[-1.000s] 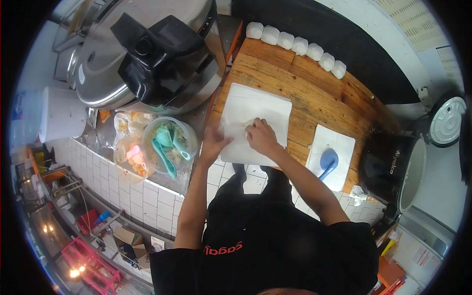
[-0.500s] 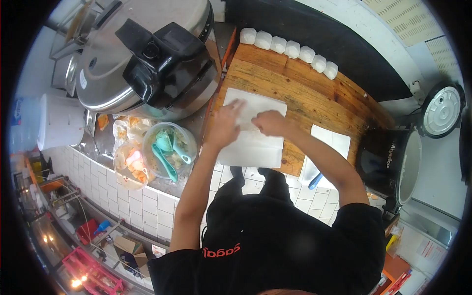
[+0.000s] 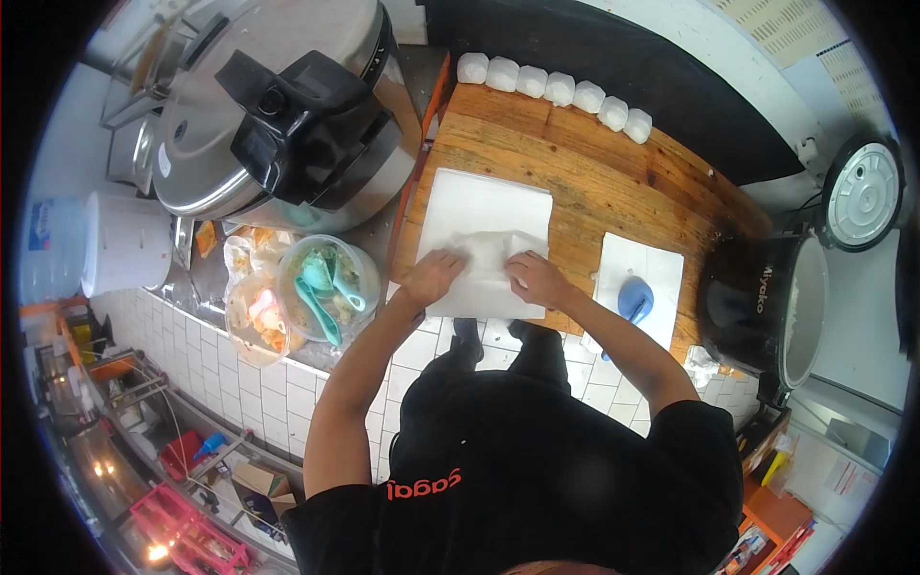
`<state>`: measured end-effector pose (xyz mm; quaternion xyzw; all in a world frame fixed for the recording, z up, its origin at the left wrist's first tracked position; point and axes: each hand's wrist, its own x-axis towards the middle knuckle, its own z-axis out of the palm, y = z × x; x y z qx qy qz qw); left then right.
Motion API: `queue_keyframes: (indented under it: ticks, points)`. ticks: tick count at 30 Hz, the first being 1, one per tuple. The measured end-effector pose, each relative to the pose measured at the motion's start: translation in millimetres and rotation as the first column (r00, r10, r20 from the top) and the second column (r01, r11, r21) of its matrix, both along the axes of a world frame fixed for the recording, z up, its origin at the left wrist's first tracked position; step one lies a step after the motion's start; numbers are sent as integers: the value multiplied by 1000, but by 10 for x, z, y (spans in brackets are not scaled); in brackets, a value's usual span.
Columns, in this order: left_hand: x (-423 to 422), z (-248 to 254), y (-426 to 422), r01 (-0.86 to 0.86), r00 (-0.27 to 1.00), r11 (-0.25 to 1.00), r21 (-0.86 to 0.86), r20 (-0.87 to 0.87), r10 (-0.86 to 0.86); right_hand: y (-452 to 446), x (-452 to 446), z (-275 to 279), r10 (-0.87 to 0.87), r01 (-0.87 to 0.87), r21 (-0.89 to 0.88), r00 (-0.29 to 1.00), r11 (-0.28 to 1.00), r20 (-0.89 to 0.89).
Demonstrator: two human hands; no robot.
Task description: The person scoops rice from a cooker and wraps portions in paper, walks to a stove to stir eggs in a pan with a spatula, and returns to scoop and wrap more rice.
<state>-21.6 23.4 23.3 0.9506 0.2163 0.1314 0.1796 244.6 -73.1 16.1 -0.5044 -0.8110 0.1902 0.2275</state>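
A stack of white paper sheets [image 3: 486,201] lies on the wooden table. The near half of its top sheet [image 3: 489,251] is raised into a bulging, crumpled fold between my hands; whatever may be under it is hidden. My left hand [image 3: 435,277] pinches the fold's left end with curled fingers. At the right end, my right hand [image 3: 537,279] grips the same paper with bent fingers. Beyond the stack, several small white wrapped bundles [image 3: 559,88] stand in a row along the table's back edge. A blue paddle [image 3: 635,299] rests on another white paper pile [image 3: 628,251], near my right forearm.
A large silver rice cooker [image 3: 259,125] with a black latch stands at left. Closer in are a clear tub [image 3: 359,278] with turquoise spoons and a second tub [image 3: 251,337] with orange food. A black Miyako pot [image 3: 757,302] of rice sits open at right.
Both hands have come nearer to my body, and the right has opened from a fist to grip the paper. The top sheet now bulges up between them. The blue paddle shows more fully.
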Motion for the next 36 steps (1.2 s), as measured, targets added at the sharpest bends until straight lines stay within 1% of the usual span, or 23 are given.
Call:
queue_keyframes:
  ticks: [1,2,4,5,6,7,8,9,11,13,14,17,19,20,22,24,27,28,30,31,33,34,36]
  points:
    - [-25,-9,-51,-27,997,1000,-2,73,27,-31,31,13,13,-10,52,999,999,-51]
    - [-44,-21,-72,-55,988,998,-5,146,55,-28,62,19,12,-12,6,1000,1000,8]
    - [-102,-217,-38,-26,989,999,-26,147,30,-5,116,-6,17,-6,-89,992,996,125]
    - [-121,-326,-17,-14,989,999,-36,148,19,50,115,-26,-18,41,-172,991,984,136]
    - [-66,-310,11,-170,983,971,-171,41,180,158,94,-40,-51,88,-250,987,964,150]
    - [31,-244,27,-331,944,900,-284,-87,319,246,68,-46,-84,135,-327,983,935,165]
    - [108,-173,41,-487,873,790,-371,-228,431,304,54,-43,-195,207,-406,978,890,71]
    - [163,2,94,-528,849,727,-439,-266,456,368,46,-32,-310,265,-487,951,832,-14]
    - [268,359,224,-594,800,579,-558,-340,494,496,97,-8,-383,316,-454,921,833,-63]
    - [273,227,266,-529,848,720,-448,-260,461,559,152,36,-306,300,-214,952,930,3]
    - [261,161,266,-492,870,780,-386,-225,438,559,156,52,-249,255,-181,967,950,54]
    - [209,136,253,-243,963,968,-65,-138,232,535,85,127,-107,136,-110,965,985,238]
    - [133,-52,132,-181,967,983,33,-176,184,364,-5,47,-49,91,-88,918,992,393]
    - [97,-163,50,-149,967,985,81,-195,162,284,-37,17,-69,80,-10,910,997,410]
    - [120,-188,-133,-188,962,965,183,-162,219,126,-115,11,-111,54,141,893,989,437]
    - [150,-199,-255,-209,953,933,293,-151,261,20,-183,56,-124,114,51,900,992,417]
    - [196,-185,-258,-299,933,950,86,-180,310,164,-204,123,-227,289,-156,918,945,324]
    - [245,-149,-209,-376,896,926,-17,-260,359,261,-172,122,-274,347,-237,917,907,290]
    - [362,-86,20,-532,802,825,-190,-425,420,431,-139,107,-418,481,-382,876,789,241]
    - [420,-62,65,-638,748,743,-200,-387,539,507,-133,84,-488,533,-456,844,712,223]
    - [536,-53,85,-805,593,541,-244,-318,740,667,-140,37,-466,536,-590,838,604,285]
    - [565,-60,137,-798,603,528,-291,-405,687,672,-140,28,-453,537,-650,834,537,314]
    - [605,-61,293,-785,616,492,-376,-555,559,630,-95,73,-472,376,-774,874,509,114]
